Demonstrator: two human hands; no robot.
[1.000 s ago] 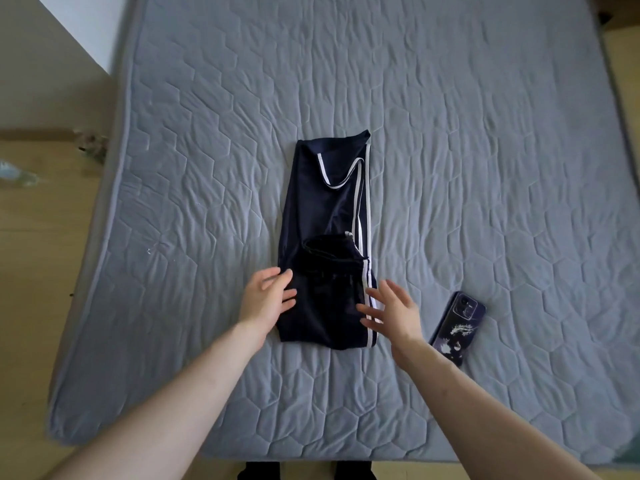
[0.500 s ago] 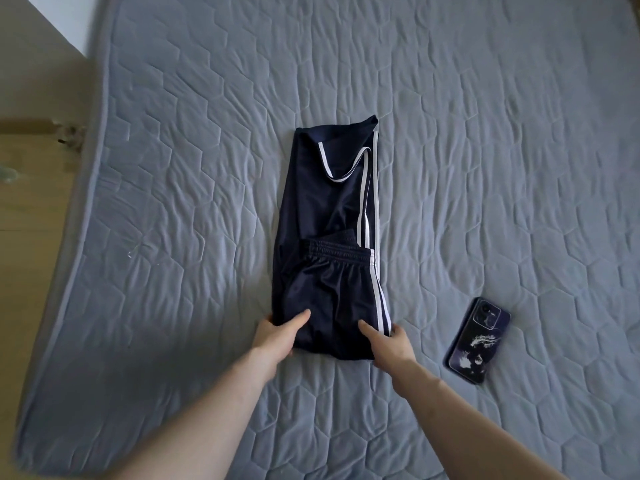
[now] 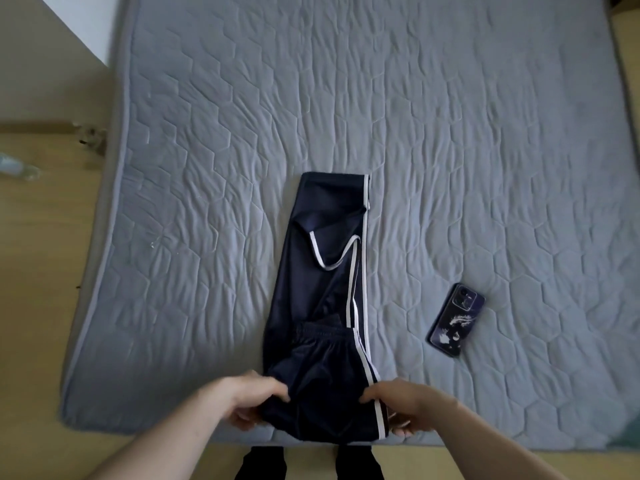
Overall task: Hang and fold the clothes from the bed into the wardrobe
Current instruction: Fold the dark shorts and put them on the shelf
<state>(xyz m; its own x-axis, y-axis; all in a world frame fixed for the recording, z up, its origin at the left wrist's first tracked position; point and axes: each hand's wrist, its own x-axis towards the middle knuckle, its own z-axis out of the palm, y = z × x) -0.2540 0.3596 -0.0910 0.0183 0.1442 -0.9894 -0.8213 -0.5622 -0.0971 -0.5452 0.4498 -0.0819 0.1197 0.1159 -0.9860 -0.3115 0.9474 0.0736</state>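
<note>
Dark navy track trousers with white side stripes lie folded lengthwise on the grey quilted mattress, the waistband folded over near their lower part. My left hand grips the near left corner of the folded cloth, fingers under it and thumb on top. My right hand grips the near right corner by the white stripe. The near end is lifted a little off the mattress at its front edge.
A dark phone in a patterned case lies on the mattress to the right of the trousers. Wooden floor runs along the left side and in front of the bed. My dark-clad feet show below the front edge.
Both hands slid from the top of the trousers to the near end and took hold of its two corners. The near end has been drawn toward the mattress's front edge and raised.
</note>
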